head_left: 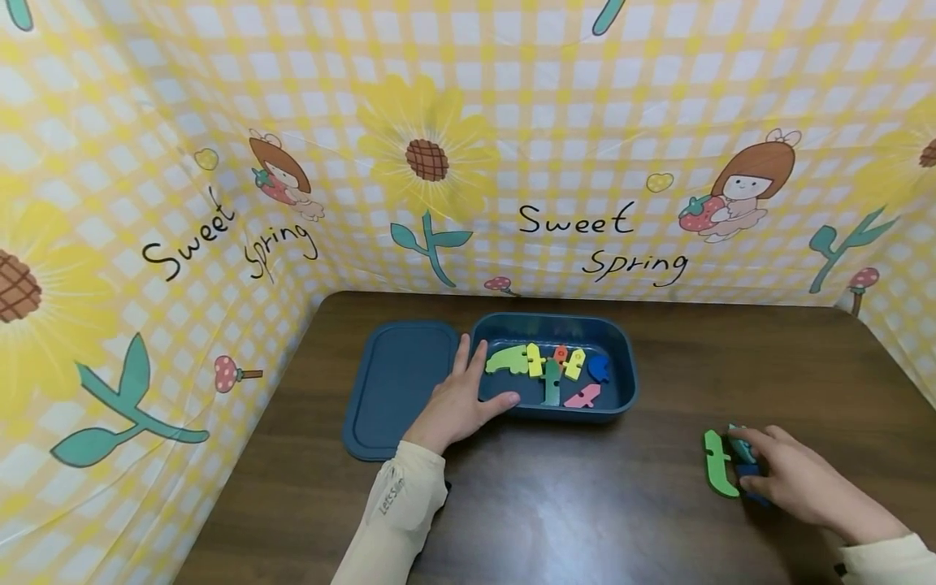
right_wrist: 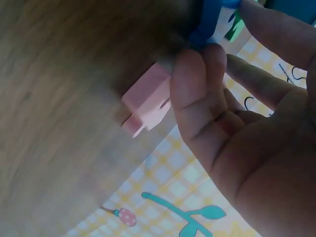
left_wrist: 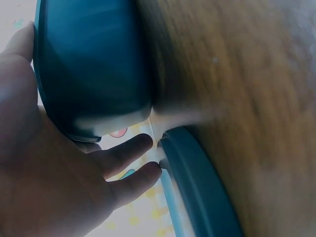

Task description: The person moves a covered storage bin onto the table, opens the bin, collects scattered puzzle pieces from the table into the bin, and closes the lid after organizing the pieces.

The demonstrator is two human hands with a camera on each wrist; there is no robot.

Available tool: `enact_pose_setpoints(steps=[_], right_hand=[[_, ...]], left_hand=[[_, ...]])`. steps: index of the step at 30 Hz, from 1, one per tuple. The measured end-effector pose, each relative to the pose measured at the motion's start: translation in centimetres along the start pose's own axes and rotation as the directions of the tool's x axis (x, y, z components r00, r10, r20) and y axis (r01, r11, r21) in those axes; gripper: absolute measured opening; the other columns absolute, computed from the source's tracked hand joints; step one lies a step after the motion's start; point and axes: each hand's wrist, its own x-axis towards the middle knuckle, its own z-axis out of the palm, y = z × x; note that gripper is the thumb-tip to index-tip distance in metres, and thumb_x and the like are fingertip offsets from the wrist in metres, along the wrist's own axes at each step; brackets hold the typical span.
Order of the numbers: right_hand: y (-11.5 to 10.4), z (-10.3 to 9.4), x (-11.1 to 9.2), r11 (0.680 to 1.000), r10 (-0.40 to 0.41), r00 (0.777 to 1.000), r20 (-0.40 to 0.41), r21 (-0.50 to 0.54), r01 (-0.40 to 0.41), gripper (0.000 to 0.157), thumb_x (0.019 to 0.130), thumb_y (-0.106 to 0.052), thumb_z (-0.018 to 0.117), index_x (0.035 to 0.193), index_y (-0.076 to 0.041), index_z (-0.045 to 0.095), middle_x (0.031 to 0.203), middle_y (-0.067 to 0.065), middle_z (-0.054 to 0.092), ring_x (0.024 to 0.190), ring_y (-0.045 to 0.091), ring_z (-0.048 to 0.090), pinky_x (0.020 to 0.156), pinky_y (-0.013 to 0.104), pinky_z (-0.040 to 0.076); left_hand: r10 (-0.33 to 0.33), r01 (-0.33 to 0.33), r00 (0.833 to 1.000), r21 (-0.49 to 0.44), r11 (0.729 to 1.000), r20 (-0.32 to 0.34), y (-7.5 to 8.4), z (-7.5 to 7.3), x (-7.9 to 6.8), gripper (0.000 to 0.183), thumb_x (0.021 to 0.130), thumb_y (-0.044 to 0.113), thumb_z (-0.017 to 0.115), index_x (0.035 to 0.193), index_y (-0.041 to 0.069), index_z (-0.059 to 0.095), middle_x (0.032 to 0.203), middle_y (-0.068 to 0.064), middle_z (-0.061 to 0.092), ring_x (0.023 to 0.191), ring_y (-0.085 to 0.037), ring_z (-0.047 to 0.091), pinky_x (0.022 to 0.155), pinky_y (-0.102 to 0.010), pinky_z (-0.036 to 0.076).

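My left hand [head_left: 455, 404] lies at the left end of a dark blue box [head_left: 629, 382], fingers spread and fairly straight, thumb over its near rim. In the left wrist view the box [left_wrist: 94, 59] sits against the palm side. Several colored puzzle pieces lie inside, among them a light green one [head_left: 508, 359], a pink one [head_left: 582, 396] and a dark green one [head_left: 551, 383]. My right hand [head_left: 800, 479] pinches a blue puzzle piece [right_wrist: 207, 19] between thumb and fingertips. Beside it are a green piece [head_left: 719, 465], a teal piece [head_left: 742, 447] and a pink piece [right_wrist: 150, 96].
The dark blue lid [head_left: 402, 386] lies flat just left of the box. All of this is on a dark brown wooden table [head_left: 556, 504]. A yellow checked cloth [head_left: 585, 97] with printed flowers and figures stands behind and at the sides.
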Motion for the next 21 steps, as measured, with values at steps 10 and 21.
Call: enact_pose_setpoints(steps=[10, 21], right_hand=[[1.4, -1.0, -0.8, 0.998, 0.052, 0.998, -0.035, 0.026, -0.051, 0.064, 0.086, -0.025, 0.082, 0.136, 0.005, 0.056, 0.11, 0.015, 0.056, 0.074, 0.013, 0.048, 0.06, 0.031, 0.04], [2.7, -1.9, 0.5, 0.995, 0.095, 0.969, 0.226, -0.009, -0.095, 0.108, 0.074, -0.042, 0.089, 0.152, 0.007, 0.033, 0.112, 0.027, 0.046, 0.077, 0.021, 0.051, 0.06, 0.038, 0.043]], left_hand=[[0.009, -0.009, 1.0, -0.014, 1.0, -0.002, 0.3, 0.0, 0.0, 0.101, 0.091, 0.067, 0.062, 0.165, 0.024, 0.009, 0.169, -0.002, -0.012, 0.141, -0.053, 0.03, 0.107, -0.069, 0.028], [-0.003, 0.003, 1.0, 0.002, 1.0, 0.007, 0.0, 0.1, 0.2, 0.103, 0.089, 0.07, 0.06, 0.165, 0.026, 0.006, 0.168, 0.001, -0.015, 0.142, -0.049, 0.031, 0.108, -0.067, 0.029]])
